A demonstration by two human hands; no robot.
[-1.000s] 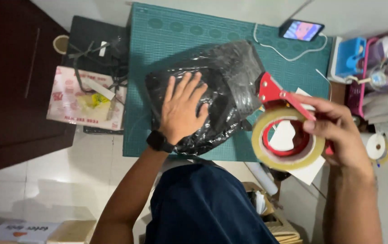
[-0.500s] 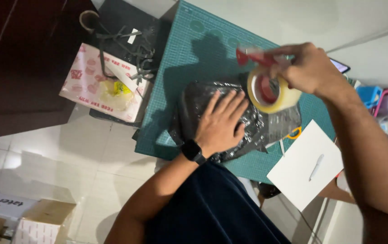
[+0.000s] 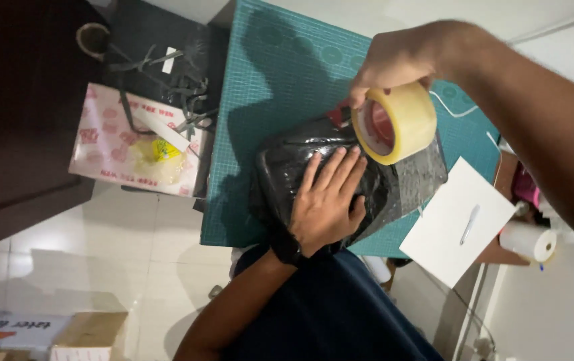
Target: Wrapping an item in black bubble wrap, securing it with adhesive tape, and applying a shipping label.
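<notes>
A black plastic-wrapped parcel (image 3: 340, 170) lies on the green cutting mat (image 3: 280, 87), near its front edge. The left hand (image 3: 327, 204) presses flat on top of it, fingers spread and gripping nothing. The right hand (image 3: 401, 57) is clamped on a tape dispenser (image 3: 394, 124) with a roll of clear tape and a red frame, held just over the parcel's far edge. Right of the parcel, a white sheet (image 3: 457, 220) with a pen (image 3: 469, 224) on it overhangs the mat. A white paper roll (image 3: 531, 241) sits beyond that. To the left, a pink-and-white patterned flat package (image 3: 110, 144) rests against a black bag (image 3: 166, 40). A cardboard box (image 3: 86, 331) sits on the floor below.
</notes>
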